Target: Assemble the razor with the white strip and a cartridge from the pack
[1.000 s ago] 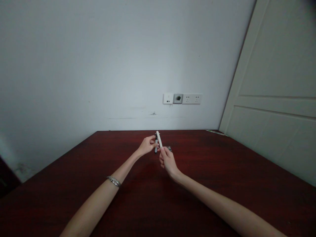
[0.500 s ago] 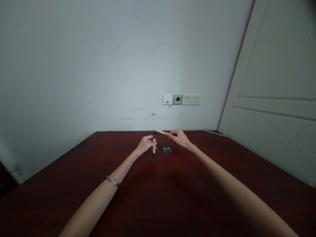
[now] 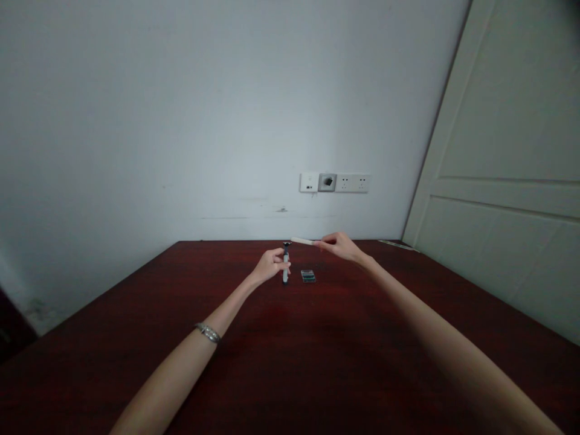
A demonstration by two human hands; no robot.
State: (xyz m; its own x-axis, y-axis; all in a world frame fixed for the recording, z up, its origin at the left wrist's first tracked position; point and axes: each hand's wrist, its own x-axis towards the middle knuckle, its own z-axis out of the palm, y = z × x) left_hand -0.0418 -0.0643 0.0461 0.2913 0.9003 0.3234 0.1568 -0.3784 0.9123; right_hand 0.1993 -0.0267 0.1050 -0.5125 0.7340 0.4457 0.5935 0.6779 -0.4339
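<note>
My left hand (image 3: 270, 265) is closed around the pale handle of a razor (image 3: 285, 275), held upright with its dark head (image 3: 287, 244) at the top. In my right hand (image 3: 341, 246), thumb and fingers pinch one end of a slim white stick (image 3: 302, 241), perhaps a small brush; its kind is too small to make out. The stick lies nearly level, its free tip close to the right side of the razor head. Whether the two touch I cannot tell. A small clear case (image 3: 308, 276) with dark contents rests on the table between my hands.
The dark red wooden table (image 3: 290, 356) reaches back to a pale wall. Sockets and switch plates (image 3: 335, 182) are set in the wall. A flat strip (image 3: 399, 245) lies at the table's far right edge, beside a white panelled door (image 3: 512, 199).
My right hand has shifted right with the white stick, whose tip has moved from over the razor head to its right side. My left hand keeps the razor in nearly the same place.
</note>
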